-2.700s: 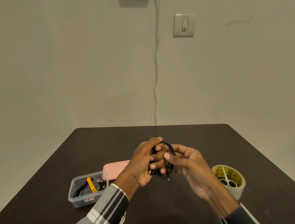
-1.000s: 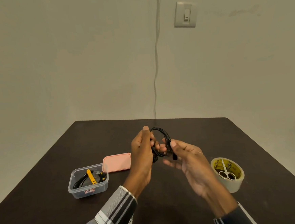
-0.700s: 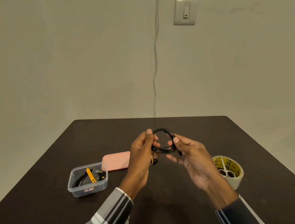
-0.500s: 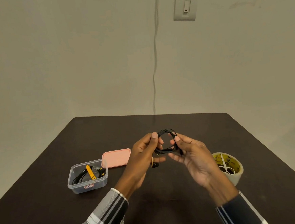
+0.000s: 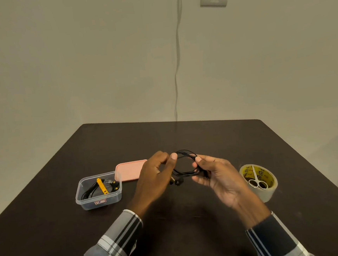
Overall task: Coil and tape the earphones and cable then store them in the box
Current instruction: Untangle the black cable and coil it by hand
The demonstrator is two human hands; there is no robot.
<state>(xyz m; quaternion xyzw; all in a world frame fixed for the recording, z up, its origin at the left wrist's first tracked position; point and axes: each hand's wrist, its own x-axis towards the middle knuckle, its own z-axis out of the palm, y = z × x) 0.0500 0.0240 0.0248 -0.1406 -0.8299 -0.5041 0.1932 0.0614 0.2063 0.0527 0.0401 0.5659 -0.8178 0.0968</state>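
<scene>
Change: since 2.7 s ago the two hands have drawn apart from a tight overlap, so the black loops now hang open between them; both hands sit lower and nearer the worktop's middle.
Box (image 5: pixel 98 191): clear plastic, near left of the worktop (image 5: pixel 215 136), lid off; it already holds a black cable with a yellow band round it.
Lid (image 5: pixel 129 170): pink, lying flat just right of the box and slightly farther back, its right end behind the left hand.
Left hand (image 5: pixel 157 176): thumb and fingers pinch the left side of the coil, thumb tip upright.
Earphones (image 5: pixel 185 163): black, wound in a few loose loops, held above the worktop's middle between both hands; earbuds dangle below the left-hand pinch.
Right hand (image 5: pixel 214 172): fingers curled round the right side of the coil, pinching the strands together.
Tape roll (image 5: pixel 258 182): on the worktop at near right, just beside the right wrist, upright on its flat side.
Scissors (image 5: pixel 256 178): small, resting across the top of the roll, handles toward the near side.
Step in hand: coiling looks about finished; taping not yet begun.
Next move: probably one hand must keep the loops pinched while the other frees itself to reach the roll.
Hard to make out: loop count, the plug end, and the label on the box.
</scene>
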